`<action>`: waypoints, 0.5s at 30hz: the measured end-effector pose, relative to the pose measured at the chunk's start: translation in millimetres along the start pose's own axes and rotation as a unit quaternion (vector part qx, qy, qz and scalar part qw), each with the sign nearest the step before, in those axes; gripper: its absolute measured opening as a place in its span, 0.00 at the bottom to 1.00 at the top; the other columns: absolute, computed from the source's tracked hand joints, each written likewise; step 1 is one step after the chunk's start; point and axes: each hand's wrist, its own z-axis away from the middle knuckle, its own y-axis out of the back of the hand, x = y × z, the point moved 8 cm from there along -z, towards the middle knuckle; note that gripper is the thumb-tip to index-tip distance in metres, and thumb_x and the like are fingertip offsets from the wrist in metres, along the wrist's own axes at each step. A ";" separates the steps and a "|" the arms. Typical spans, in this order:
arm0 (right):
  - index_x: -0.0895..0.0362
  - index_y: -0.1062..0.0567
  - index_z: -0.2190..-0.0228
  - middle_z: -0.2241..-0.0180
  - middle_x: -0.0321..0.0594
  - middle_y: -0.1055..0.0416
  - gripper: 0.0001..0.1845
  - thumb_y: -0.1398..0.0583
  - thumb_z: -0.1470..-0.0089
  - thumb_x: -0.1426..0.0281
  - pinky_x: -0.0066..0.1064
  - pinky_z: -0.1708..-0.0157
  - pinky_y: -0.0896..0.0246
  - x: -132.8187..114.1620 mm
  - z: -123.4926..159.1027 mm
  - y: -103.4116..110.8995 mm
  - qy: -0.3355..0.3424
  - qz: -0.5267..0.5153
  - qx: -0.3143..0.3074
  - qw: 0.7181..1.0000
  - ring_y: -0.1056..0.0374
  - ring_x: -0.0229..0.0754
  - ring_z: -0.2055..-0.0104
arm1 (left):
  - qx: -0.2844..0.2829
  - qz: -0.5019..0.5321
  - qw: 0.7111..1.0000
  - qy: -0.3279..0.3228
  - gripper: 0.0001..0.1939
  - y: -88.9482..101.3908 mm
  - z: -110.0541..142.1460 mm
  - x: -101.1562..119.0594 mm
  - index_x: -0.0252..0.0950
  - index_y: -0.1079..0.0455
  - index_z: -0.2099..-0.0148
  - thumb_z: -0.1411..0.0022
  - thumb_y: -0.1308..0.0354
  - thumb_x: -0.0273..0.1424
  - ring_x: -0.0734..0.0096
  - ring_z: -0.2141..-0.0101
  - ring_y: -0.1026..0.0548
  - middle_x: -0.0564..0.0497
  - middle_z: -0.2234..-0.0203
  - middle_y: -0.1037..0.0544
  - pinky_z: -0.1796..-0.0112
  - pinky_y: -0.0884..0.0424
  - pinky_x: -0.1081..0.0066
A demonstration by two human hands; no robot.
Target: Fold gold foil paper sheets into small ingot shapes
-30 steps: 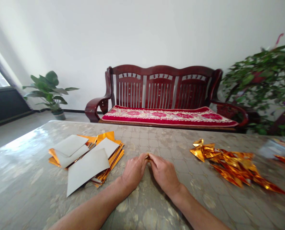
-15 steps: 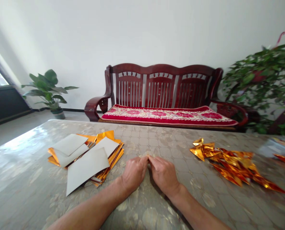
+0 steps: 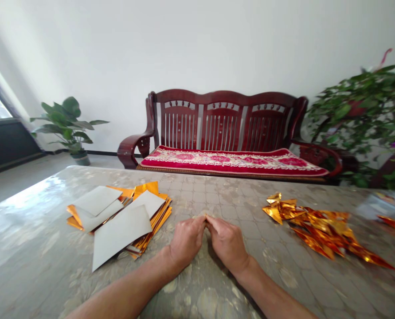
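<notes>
"Holding what?"
"Pinching a bit of gold paper, mostly hidden, in narrowed fingertips of left hand and right hand."
"Where?"
"Over the table, between paper pile and folded pieces."

Left hand and right hand close together, both pinching a gold scrap mostly hidden from me. Loosely stacked sheets lie left, shiny folded pieces right.

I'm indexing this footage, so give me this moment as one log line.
left hand: pinching gold piece, mostly hidden | right hand: pinching same piece | left side: papers | right side: folded foil
</notes>
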 end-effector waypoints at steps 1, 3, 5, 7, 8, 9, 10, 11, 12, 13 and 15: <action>0.57 0.21 0.56 0.63 0.42 0.19 0.15 0.46 0.39 0.76 0.29 0.62 0.29 1.2 -0.1 -0.8 -0.005 0.001 -0.001 1.000 0.22 0.43 0.63 | 0.005 0.014 1.000 0.002 0.10 -0.3 -0.1 -1.7 0.38 0.31 0.57 0.31 0.54 0.27 0.67 0.67 0.22 0.50 0.69 0.20 0.66 0.33 0.74; 0.57 0.22 0.56 0.61 0.43 0.19 0.15 0.45 0.39 0.75 0.30 0.61 0.28 4.0 -0.6 -3.3 -0.015 0.005 -0.010 1.000 0.22 0.44 0.62 | 0.012 0.040 0.999 0.005 0.10 -1.3 -1.0 -5.7 0.39 0.30 0.57 0.31 0.54 0.28 0.68 0.67 0.22 0.50 0.68 0.20 0.66 0.33 0.74; 0.57 0.22 0.55 0.60 0.43 0.20 0.14 0.45 0.39 0.75 0.31 0.60 0.27 7.2 -1.6 -6.1 -0.025 0.009 -0.028 0.999 0.22 0.45 0.60 | 0.013 0.057 0.998 0.008 0.11 -2.8 -3.0 -9.8 0.40 0.29 0.57 0.30 0.53 0.29 0.68 0.66 0.22 0.51 0.67 0.19 0.66 0.33 0.75; 0.56 0.22 0.55 0.58 0.43 0.20 0.14 0.44 0.39 0.74 0.33 0.59 0.27 10.7 -2.9 -8.2 -0.034 0.009 -0.044 0.998 0.22 0.45 0.59 | 0.008 0.068 0.998 0.013 0.11 -4.1 -5.7 -13.5 0.40 0.29 0.56 0.30 0.53 0.30 0.68 0.66 0.21 0.51 0.66 0.19 0.66 0.33 0.75; 0.56 0.22 0.54 0.58 0.43 0.20 0.14 0.44 0.39 0.74 0.33 0.59 0.27 12.2 -3.5 -8.7 -0.037 0.008 -0.049 0.998 0.22 0.45 0.59 | 0.004 0.073 0.997 0.016 0.11 -4.6 -7.1 -14.9 0.40 0.28 0.55 0.30 0.53 0.30 0.68 0.65 0.21 0.51 0.66 0.19 0.65 0.33 0.75; 0.56 0.22 0.54 0.57 0.43 0.21 0.14 0.44 0.39 0.74 0.33 0.58 0.27 13.6 -4.1 -9.0 -0.040 0.006 -0.054 0.998 0.23 0.45 0.59 | 0.002 0.078 0.997 0.019 0.11 -4.9 -8.3 -16.0 0.41 0.28 0.55 0.30 0.53 0.30 0.68 0.64 0.21 0.51 0.65 0.19 0.65 0.33 0.75; 0.56 0.23 0.53 0.57 0.43 0.21 0.15 0.43 0.40 0.74 0.33 0.58 0.27 14.8 -4.7 -9.1 -0.041 0.004 -0.056 0.998 0.23 0.45 0.58 | 0.000 0.083 0.996 0.021 0.11 -5.0 -9.4 -17.1 0.41 0.28 0.54 0.30 0.52 0.30 0.67 0.64 0.21 0.51 0.64 0.19 0.64 0.33 0.74; 0.56 0.23 0.53 0.56 0.42 0.21 0.15 0.43 0.40 0.74 0.33 0.57 0.27 15.7 -5.1 -8.9 -0.043 0.002 -0.057 0.997 0.23 0.45 0.58 | 0.000 0.087 0.996 0.025 0.12 -5.0 -10.2 -18.1 0.42 0.28 0.53 0.30 0.52 0.30 0.67 0.63 0.21 0.51 0.63 0.18 0.64 0.32 0.74; 0.55 0.23 0.52 0.56 0.42 0.21 0.16 0.43 0.40 0.74 0.33 0.56 0.27 16.5 -5.4 -8.8 -0.044 -0.001 -0.057 0.997 0.23 0.45 0.57 | -0.001 0.090 0.996 0.029 0.12 -5.2 -10.7 -19.2 0.42 0.28 0.52 0.30 0.52 0.31 0.67 0.62 0.21 0.52 0.63 0.18 0.63 0.32 0.74; 0.55 0.23 0.52 0.56 0.42 0.21 0.16 0.43 0.40 0.74 0.34 0.56 0.27 17.2 -5.5 -8.7 -0.046 -0.004 -0.057 0.997 0.23 0.45 0.57 | -0.001 0.091 0.995 0.032 0.12 -5.5 -10.9 -20.3 0.42 0.28 0.52 0.30 0.52 0.31 0.67 0.62 0.21 0.52 0.62 0.18 0.63 0.32 0.74; 0.54 0.23 0.52 0.55 0.41 0.21 0.16 0.43 0.40 0.75 0.34 0.55 0.27 18.5 -5.3 -8.6 -0.050 -0.009 -0.057 0.997 0.23 0.45 0.57 | 0.000 0.096 0.995 0.036 0.12 -6.6 -10.7 -22.0 0.43 0.28 0.51 0.30 0.52 0.31 0.67 0.62 0.21 0.52 0.62 0.18 0.63 0.32 0.74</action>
